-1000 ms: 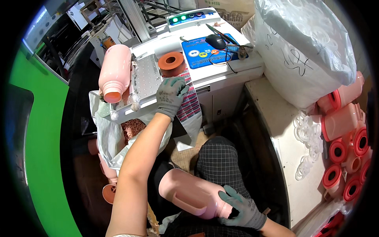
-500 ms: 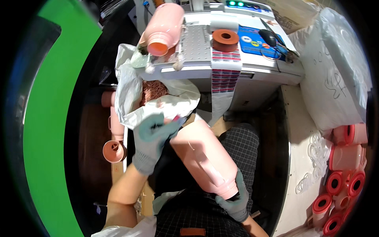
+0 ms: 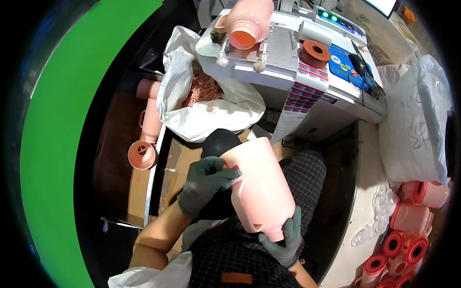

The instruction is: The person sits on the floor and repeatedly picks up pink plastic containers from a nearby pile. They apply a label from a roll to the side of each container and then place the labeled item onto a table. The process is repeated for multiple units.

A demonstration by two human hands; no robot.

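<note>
- I'm remotely viewing one glossy, pink, handled jug (image 3: 266,185) tilting over the lap (image 3: 306,175).
- Left hand (image 3: 202,183) is pinching one small label (image 3: 237,171) at its side.
- Right hand (image 3: 286,242) is cupping its neck (image 3: 275,237).
- One second jug (image 3: 252,19) is lying beyond.

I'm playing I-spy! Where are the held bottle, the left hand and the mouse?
Held bottle (image 3: 263,187), head view: pink side.
Left hand (image 3: 203,181), head view: middle of glove.
Mouse (image 3: 357,64), head view: black top.
</note>
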